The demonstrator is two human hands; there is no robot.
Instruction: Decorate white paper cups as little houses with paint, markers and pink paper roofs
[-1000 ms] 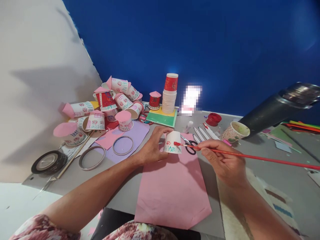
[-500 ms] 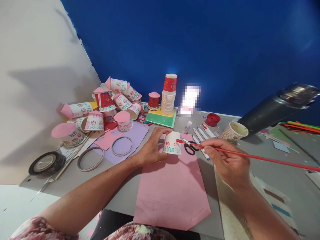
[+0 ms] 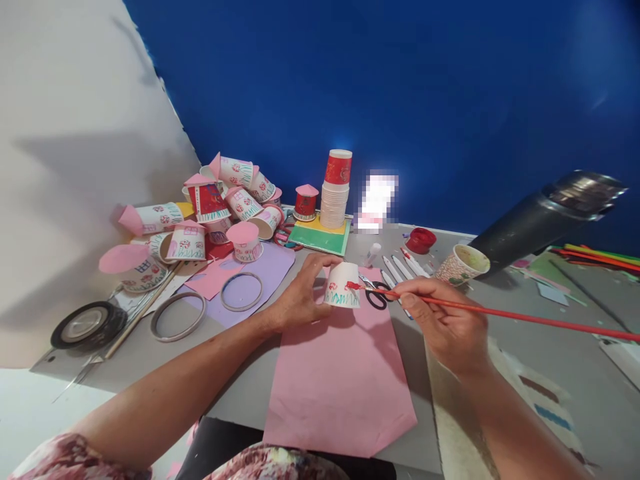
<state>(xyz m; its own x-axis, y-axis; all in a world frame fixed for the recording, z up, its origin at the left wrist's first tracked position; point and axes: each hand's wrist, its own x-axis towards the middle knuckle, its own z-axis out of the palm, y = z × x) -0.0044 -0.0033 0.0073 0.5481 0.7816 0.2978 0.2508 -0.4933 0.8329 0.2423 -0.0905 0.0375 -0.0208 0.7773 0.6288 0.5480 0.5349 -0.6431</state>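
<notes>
— So, what does the left hand [image 3: 301,298] hold?

— An upturned white paper cup [image 3: 342,275], gripped from the left with thumb and fingers curved about it. The cup is over the far end of a pink paper sheet [image 3: 345,387]; whether its rim touches the sheet, one cannot tell.

— And the right hand [image 3: 445,323]?

— It pinches a long red paintbrush [image 3: 515,315] like a pen, the handle running off to the right. The red-coated bristles [image 3: 352,285] appear to touch the cup's side, above green grass-like strokes along the rim.

— What lies around the hands?

— Black-handled scissors [image 3: 377,307] lie partly behind the brush, just beside the cup. White marker pens [image 3: 400,269] fan out beyond the right hand, near a glue stick [image 3: 373,255].

— Anything farther back?

— A stack of paper cups [image 3: 334,203] stands on a green-and-yellow packet [image 3: 320,238], next to a red cup with a pink cone roof [image 3: 306,205]. Off to the left, decorated cups [image 3: 187,243] are heaped together. To the right, a patterned paper cup [image 3: 447,267] stands by a dark thermos flask [image 3: 530,230].
</notes>
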